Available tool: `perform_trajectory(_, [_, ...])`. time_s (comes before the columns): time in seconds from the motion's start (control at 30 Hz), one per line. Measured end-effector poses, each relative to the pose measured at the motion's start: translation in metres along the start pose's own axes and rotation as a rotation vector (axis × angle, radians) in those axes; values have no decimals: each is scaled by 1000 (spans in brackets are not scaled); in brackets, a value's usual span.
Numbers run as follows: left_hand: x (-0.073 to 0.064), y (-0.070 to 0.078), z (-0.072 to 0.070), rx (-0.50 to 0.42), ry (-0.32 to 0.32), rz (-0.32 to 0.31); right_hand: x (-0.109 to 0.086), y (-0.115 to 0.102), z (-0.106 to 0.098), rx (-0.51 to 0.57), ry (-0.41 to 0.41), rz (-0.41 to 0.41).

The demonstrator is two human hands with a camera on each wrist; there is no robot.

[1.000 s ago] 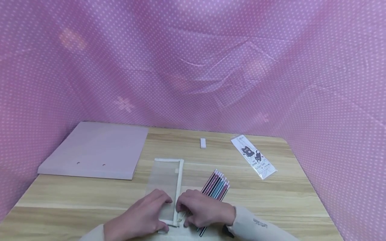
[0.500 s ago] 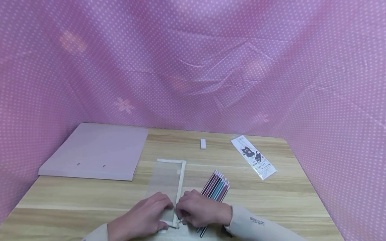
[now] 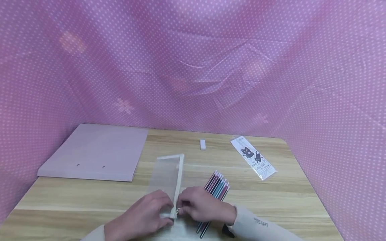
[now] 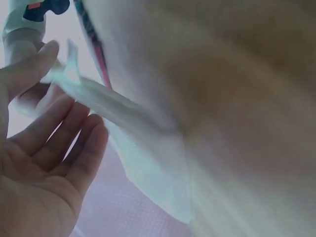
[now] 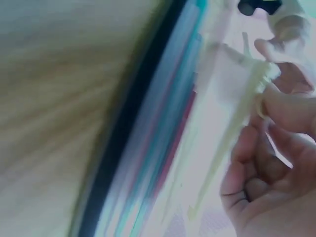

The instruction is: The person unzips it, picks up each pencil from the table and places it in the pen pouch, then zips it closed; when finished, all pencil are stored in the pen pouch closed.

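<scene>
A translucent mesh zip pouch (image 3: 165, 174) with pale edging lies in front of me, its near end raised a little. My left hand (image 3: 147, 212) pinches its near corner between thumb and fingers; the left wrist view shows the pale zip band (image 4: 118, 103) running out from those fingertips. On the zip side, my right hand (image 3: 200, 205) pinches the small zip pull (image 3: 177, 211) at the same end. A bundle of pencils (image 3: 219, 188) in dark, teal and red lies partly under my right hand and wrist. The right wrist view shows these pencils (image 5: 158, 133) blurred beside the pouch.
A pale pink folder (image 3: 96, 150) with two holes lies at the left back of the wooden table (image 3: 289, 201). Toward the back is a white eraser (image 3: 202, 144). A packaged ruler set (image 3: 253, 157) with cat drawings lies at right. Pink dotted cloth (image 3: 193, 67) encloses the table.
The pouch's near end has risen and tilted between my hands. My right fingers have closed on the zip pull. The pencils, eraser, folder and ruler set stay where they were.
</scene>
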State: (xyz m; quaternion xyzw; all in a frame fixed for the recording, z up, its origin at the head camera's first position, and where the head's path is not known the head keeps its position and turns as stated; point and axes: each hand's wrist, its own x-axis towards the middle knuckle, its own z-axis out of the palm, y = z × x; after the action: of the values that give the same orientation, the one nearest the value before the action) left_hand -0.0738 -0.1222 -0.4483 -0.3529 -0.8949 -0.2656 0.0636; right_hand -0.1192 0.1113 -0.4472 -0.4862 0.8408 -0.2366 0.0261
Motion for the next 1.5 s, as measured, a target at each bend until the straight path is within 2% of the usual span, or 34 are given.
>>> perform_trajectory(0.13, [11,-4,-8,76,228,138,3,-1,-10,145,153,60])
perform_trajectory(0.23, [21,-6,-17,98,350,204,6,-1,-19,247,237,127])
perform_trajectory(0.4, [37,-3,-34,81,435,226,13,1,-33,370,330,246])
perform_trajectory(0.63, [59,5,-44,117,536,312,19,3,-43,552,468,321])
perform_trajectory(0.77, [69,6,-45,126,577,320,20,3,-48,643,500,358])
perform_trajectory(0.87, [73,6,-45,124,583,305,21,2,-50,679,519,374])
perform_trajectory(1.17, [78,8,-41,109,602,290,20,5,-50,728,606,280])
perform_trajectory(1.5, [77,11,-38,54,599,292,21,4,-52,764,624,233])
